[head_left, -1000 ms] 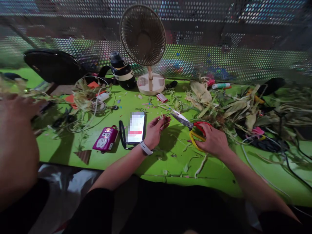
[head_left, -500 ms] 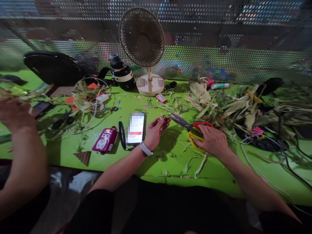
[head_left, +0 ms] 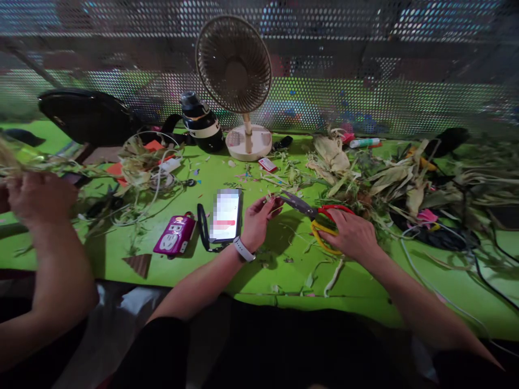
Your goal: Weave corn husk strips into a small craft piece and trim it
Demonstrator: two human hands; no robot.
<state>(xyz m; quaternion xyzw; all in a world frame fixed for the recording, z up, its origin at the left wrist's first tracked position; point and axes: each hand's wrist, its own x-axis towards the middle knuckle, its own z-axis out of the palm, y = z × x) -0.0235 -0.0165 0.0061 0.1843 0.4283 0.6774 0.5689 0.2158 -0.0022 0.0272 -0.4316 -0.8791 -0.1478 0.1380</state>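
i have the right hand closed around the scissors, fingers through the red and yellow loops, blades pointing left toward the phone. the left hand sits just right of the phone, fingertips pinched narrow on a small scrap of husk; what exactly the scrap is, i cannot tell at this size. the blade tips lie just beside that pinch, touching or nearly so.

procedure, as i judge it:
1. keep the left pinch behind the cut line, fingertips clear of the blade tips. this is the main hazard: the tips are very near the fingers.
2. feed the scrap deeper between the blades rather than snipping at the tips; fibrous husk tends to fold and slip there.
3. hold the scrap taut and square to the blades so the cut runs clean.
4. close the loops in one steady squeeze, wrist resting on the table.

the husk pile lies well right of the phone, behind the right hand. the fan stands behind the phone. another person's hand works a strand far left of the phone; i keep my elbow clear of it.
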